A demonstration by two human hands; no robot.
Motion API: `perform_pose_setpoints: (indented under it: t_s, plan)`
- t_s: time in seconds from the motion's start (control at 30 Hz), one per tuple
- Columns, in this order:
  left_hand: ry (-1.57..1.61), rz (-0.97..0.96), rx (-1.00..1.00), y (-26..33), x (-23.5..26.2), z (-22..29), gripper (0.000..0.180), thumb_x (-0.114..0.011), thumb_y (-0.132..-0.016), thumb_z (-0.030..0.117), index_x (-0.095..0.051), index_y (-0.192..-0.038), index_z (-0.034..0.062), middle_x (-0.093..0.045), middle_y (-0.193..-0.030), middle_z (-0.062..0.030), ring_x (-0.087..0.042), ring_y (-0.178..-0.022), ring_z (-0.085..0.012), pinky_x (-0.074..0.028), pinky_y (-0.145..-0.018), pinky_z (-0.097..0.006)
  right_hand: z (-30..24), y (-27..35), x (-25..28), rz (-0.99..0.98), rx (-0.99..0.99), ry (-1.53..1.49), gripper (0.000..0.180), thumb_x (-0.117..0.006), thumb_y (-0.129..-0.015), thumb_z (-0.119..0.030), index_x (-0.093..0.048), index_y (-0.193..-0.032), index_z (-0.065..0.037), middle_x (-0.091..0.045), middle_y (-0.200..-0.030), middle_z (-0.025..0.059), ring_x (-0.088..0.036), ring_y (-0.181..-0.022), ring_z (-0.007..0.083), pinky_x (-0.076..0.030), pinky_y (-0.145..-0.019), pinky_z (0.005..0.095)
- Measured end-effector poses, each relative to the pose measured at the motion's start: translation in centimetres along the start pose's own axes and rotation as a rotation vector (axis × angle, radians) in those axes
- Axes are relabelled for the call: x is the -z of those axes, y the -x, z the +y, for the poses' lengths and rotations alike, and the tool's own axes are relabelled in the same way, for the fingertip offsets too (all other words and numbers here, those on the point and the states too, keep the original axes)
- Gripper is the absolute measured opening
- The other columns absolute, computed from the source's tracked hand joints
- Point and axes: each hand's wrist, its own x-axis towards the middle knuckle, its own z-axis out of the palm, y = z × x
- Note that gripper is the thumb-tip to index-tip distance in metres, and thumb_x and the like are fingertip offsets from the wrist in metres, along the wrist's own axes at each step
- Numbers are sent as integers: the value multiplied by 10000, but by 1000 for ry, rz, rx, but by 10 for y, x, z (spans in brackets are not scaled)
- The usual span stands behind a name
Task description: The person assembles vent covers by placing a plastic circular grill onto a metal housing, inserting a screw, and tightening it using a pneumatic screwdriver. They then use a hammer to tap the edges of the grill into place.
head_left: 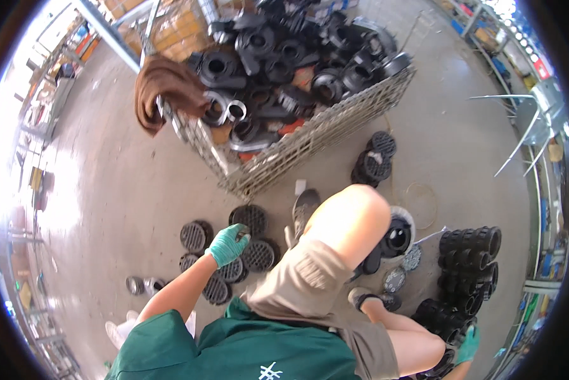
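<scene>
left hand (green glove) down on floor, fingers curled onto edge of black round grille disc, one of cluster of grille discs by left knee. right hand, also gloved, low at frame edge by stack of black housings, seems closed on one, hard to tell. wire mesh crate beyond, brown cloth draped over corner.
</scene>
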Motion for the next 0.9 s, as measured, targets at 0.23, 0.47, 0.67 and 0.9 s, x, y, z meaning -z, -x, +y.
perform_pose_setpoints:
  t_s: [0.23, 0.47, 0.67, 0.9]
  plan:
    - [-74, -101, 413, 114, -36, -163, 265, -595, -953, 137, -638, -1209, 82, -726, -1012, -160, -696, -883, -337, -550, -801, -410, 82, 106, -110, 111, -270, 94, 457, -588, -1025, -412, -534, -1410, -171, -638, -1132, 46, -628, -827, 167, -535, -614, 329]
    - [-122, -1, 307, 89, -42, -158, 485, -678, -878, 158, -561, -1330, 28, -612, -1277, -234, -607, -1156, -398, -502, -1003, -440, 132, 191, -207, 75, -290, 94, 440, -587, -1026, -393, -542, -1398, -162, -636, -1110, 39, -611, -811, 154, -520, -613, 316]
    - [-470, -4, -229, -32, -20, -45, 614, -735, -800, 178, -536, -1365, 45, -570, -1304, -220, -531, -1200, -395, -440, -1043, -465, 162, 250, -261, 101, -329, -34, 425, -586, -1027, -377, -549, -1387, -154, -634, -1092, 33, -596, -797, 142, -508, -611, 304]
    - [52, -396, 14, -136, -57, 40, 577, -721, -858, 129, -521, -1391, 39, -608, -1251, -158, -559, -1121, -283, -475, -970, -380, 185, 323, -301, 300, -495, -236, 408, -585, -1029, -359, -557, -1375, -145, -633, -1070, 26, -579, -781, 129, -494, -610, 290]
